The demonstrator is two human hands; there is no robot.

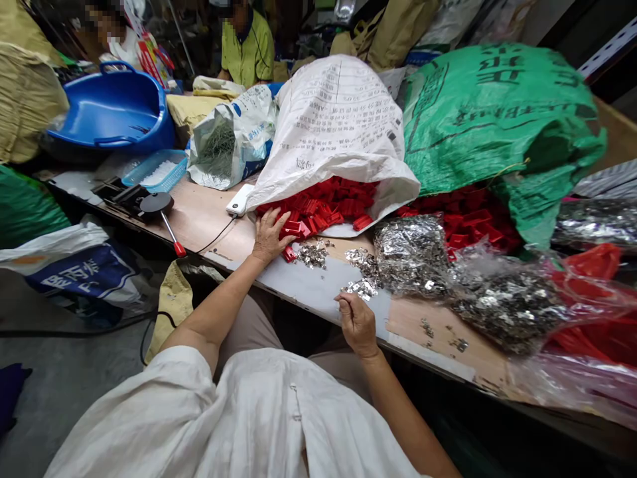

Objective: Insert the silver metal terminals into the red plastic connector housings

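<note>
My left hand (pixel 269 236) reaches to the mouth of a white woven sack (pixel 343 113), fingers spread over the edge of a heap of red plastic parts (pixel 318 207). It touches the nearest ones; none is clearly held. Close to the table's front edge, my right hand (pixel 357 323) is closed, thumb and forefinger pinched together. Anything in that pinch is too small to make out. Just beyond it lies a loose pile of small silver metal pieces (pixel 362 288). Another little pile of metal pieces (pixel 312 255) sits by the red parts.
Clear bags of metal pieces (pixel 411 255) stand at the right, before a green sack (pixel 492 119) spilling red parts. Leftward are a hand press with a red-tipped lever (pixel 172 234), a light-blue basket (pixel 155 170), a bag of thin wires (pixel 219 156) and a blue tub (pixel 114 106). People sit opposite.
</note>
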